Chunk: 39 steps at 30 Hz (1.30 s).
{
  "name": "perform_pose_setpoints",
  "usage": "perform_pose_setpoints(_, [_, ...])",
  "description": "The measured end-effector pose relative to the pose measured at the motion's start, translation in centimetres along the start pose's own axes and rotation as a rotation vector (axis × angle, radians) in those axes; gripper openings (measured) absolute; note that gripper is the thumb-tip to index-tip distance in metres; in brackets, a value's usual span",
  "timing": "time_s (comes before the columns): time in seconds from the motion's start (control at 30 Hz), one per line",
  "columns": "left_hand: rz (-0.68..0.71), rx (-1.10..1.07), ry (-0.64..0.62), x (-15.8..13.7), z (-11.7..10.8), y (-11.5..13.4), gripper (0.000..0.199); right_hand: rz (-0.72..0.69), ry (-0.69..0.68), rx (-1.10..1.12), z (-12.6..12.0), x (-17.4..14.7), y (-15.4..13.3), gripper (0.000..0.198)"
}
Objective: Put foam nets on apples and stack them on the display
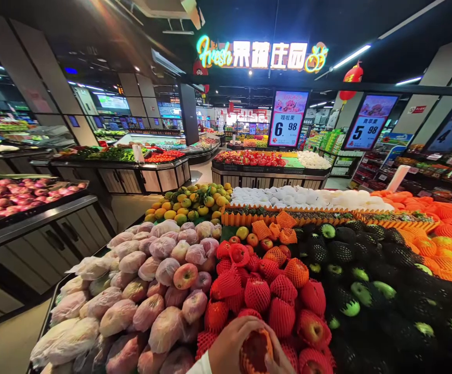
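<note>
At the bottom middle of the head view, my left hand (231,340) curls round a dark red apple (254,349) with an orange foam net at its edge. The fingers of my right hand (279,354) press on the apple's other side, so both hands grip it. Part of the apple is covered by fingers, and the frame's lower edge cuts off the hands. Just beyond lie apples in red foam nets (256,292), heaped on the stand. To the left are pale pink apples in clear plastic wrap (167,330).
Green apples in black nets (362,293) fill the right side, with orange-netted fruit (450,249) past them. An orange fence divider (327,217) runs behind, before white-netted fruit (288,197). Yellow-green citrus (189,202) sits at the back left. An onion stand (35,228) is at far left.
</note>
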<state>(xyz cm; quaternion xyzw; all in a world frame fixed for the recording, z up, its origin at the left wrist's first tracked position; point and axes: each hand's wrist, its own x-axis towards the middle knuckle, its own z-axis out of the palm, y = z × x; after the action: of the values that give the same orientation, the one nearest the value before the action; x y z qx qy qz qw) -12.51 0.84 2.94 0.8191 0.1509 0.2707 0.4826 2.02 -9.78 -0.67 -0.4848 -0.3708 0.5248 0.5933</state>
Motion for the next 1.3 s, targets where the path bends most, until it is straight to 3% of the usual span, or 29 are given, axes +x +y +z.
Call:
perform_pose_setpoints(0.1, [-0.004, 0.023, 0.077, 0.5, -1.4, -0.7, 0.072, -0.183, -0.027, -0.331, -1.3, 0.5, -1.9, 0.082])
perform_pose_setpoints(0.2, [-0.044, 0.054, 0.186, 1.9, -3.9, -1.2, 0.069, -0.363, 0.247, -0.791, -3.2, 1.5, -3.3, 0.071])
perform_pose_setpoints(0.27, [-0.055, 0.083, 0.274, 3.5, -5.6, -1.6, 0.067, -0.414, 0.485, -0.948, -4.6, 2.6, -3.2, 0.066])
perform_pose_setpoints(0.37, [-0.046, 0.184, 0.396, 6.7, -7.7, -3.1, 0.062, -0.326, 0.650, -1.083, -6.3, 4.1, -1.7, 0.077])
perform_pose_setpoints(0.47, [-0.080, 0.312, 0.427, 11.0, -8.7, -5.5, 0.065, -0.164, 0.610, -1.377, -6.6, 4.7, -0.3, 0.083])
perform_pose_setpoints(0.57, [-0.179, 0.468, 0.348, 15.7, -8.5, -8.3, 0.070, -0.123, 0.586, -1.579, -6.3, 4.7, 0.0, 0.080])
perform_pose_setpoints(0.73, [-0.287, 0.560, 0.208, 22.2, -5.6, -12.2, 0.073, -0.143, 0.565, -1.632, -6.7, 4.3, 0.0, 0.076])
perform_pose_setpoints(0.93, [-0.464, 0.685, 0.016, 25.7, -2.6, -14.5, 0.076, -0.185, 0.588, -1.630, -6.9, 4.3, 0.3, 0.073])
perform_pose_setpoints(1.13, [-0.442, 0.760, 0.101, 28.7, -4.4, -14.4, 0.056, -0.235, 0.620, -1.623, -7.0, 4.5, 0.9, 0.075])
perform_pose_setpoints(1.3, [-0.442, 0.688, 0.111, 31.9, -6.3, -16.1, 0.035, -0.322, 0.643, -1.647, -7.5, 4.7, 1.6, 0.078])
